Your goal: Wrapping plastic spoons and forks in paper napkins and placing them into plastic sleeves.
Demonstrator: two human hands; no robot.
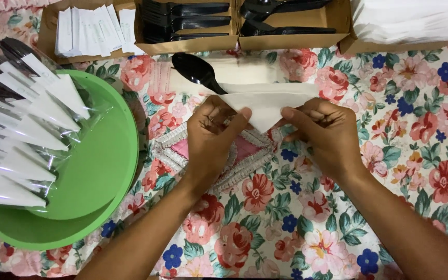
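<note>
Clear-wrapped cutlery packs [11,129] fill the green bowl [105,171]; white sachets [94,31] behind.

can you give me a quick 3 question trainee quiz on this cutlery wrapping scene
1. True or false: both hands pinch the white napkin.
2. What black utensil lies on the napkin? A fork, B spoon, C knife.
3. What holds the finished wrapped packs?

Key:
1. True: the left hand and right hand each grip the folded edge.
2. B, the black spoon.
3. The green bowl, with the wrapped packs piled inside it.
</note>
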